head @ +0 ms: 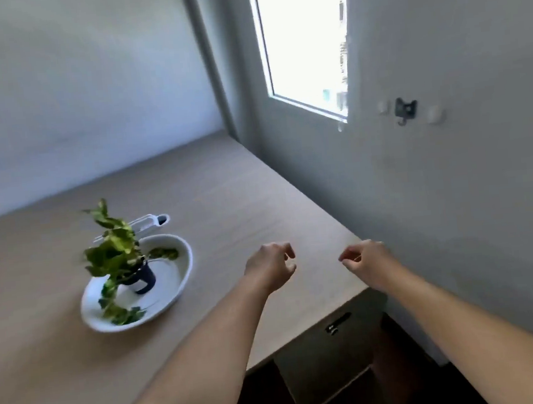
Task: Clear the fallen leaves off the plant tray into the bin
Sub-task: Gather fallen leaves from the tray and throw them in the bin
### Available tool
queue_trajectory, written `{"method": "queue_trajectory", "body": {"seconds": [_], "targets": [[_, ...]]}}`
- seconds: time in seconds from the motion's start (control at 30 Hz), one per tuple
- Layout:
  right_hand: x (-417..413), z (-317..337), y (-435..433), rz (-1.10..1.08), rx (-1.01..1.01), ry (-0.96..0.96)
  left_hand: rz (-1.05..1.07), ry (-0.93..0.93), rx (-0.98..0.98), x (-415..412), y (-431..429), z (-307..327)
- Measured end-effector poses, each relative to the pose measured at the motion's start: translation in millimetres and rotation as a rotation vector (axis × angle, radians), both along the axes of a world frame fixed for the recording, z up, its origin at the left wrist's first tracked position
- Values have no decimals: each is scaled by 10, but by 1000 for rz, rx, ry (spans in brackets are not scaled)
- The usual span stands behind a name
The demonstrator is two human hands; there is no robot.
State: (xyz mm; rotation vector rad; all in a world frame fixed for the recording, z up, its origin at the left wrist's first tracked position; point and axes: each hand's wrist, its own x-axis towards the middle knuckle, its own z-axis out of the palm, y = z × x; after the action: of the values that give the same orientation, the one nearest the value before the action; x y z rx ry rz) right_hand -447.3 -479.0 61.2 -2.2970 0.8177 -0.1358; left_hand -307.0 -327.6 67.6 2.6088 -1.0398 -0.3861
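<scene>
A white plant tray (185, 267) near the counter's (210, 200) left edge holds a potted plant (115, 253) and fallen leaves (163, 252); both hands, left (272, 265) and right (365, 260), hover loosely curled, empty.

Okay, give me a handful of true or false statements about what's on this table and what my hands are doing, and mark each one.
1. The potted plant stands in the white tray. True.
2. Loose leaves lie in the tray. True.
3. The left hand grips the pot. False: it hovers over the bare table, right of the tray, holding nothing.
4. The right hand rests inside the tray. False: it is near the table's right edge, close to the wall.
5. A white object lies on the table behind the tray. True.
</scene>
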Motion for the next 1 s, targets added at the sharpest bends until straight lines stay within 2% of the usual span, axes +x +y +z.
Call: {"method": "queue_trajectory", "body": {"seconds": [0.2, 0.33, 0.43, 0.67, 0.9, 1.0], "targets": [[995, 96, 1218, 347, -12, 27, 381, 77, 27, 448, 1780, -91], [1523, 16, 1904, 493, -17, 52, 546, 108, -8, 760, 2562, -167], [1921, -60, 2335, 581, -29, 71, 594, 113, -49, 1077, 2994, -232], [2862, -437, 2986, 538, 11, 156, 502, 130, -6, 2039, 3467, -474], [3387, -808, 3493, 592, -20, 235, 236, 193, 229, 2610, 3406, -811], [3486, -927, 3587, 599, -78, 298, 176, 142, 282, 2755, 3383, -942]]}}
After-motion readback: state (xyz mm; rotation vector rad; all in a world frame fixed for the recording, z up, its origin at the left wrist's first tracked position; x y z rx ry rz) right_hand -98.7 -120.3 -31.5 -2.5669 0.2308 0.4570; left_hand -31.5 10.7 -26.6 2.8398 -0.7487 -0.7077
